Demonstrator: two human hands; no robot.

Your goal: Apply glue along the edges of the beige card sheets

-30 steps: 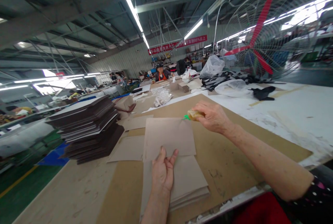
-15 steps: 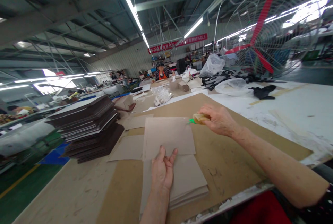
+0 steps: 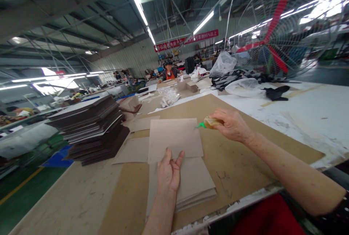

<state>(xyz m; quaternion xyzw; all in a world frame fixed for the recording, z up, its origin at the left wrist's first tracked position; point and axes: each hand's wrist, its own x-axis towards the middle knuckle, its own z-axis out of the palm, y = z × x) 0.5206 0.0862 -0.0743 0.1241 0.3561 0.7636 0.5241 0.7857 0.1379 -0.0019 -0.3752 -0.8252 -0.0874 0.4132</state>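
Note:
My left hand (image 3: 170, 173) is at the near edge of a square grey-beige cardboard sheet (image 3: 174, 136), gripping it. Two digits lie apart on its top face; the other fingers are hidden. Beneath the sheet's near edge lies a stack of similar cardboard sheets (image 3: 196, 178). My right hand (image 3: 233, 124) is closed around a small amber squeeze bottle (image 3: 213, 122), which it holds sideways. The bottle's green nozzle (image 3: 201, 124) points left at the sheet's right edge, close to the upper corner. Whether it touches cannot be made out.
More cardboard pieces (image 3: 133, 150) lie left of the sheet. A tall stack of dark brown panels (image 3: 95, 129) stands farther left. Crumpled clear plastic (image 3: 169, 96), black-and-grey cloth (image 3: 240, 78) and a large fan (image 3: 275, 46) are beyond. A person (image 3: 170, 71) sits at the far end.
The view has shifted slightly. The nozzle remains by the sheet's right edge, and both hands keep nearly the same pose.

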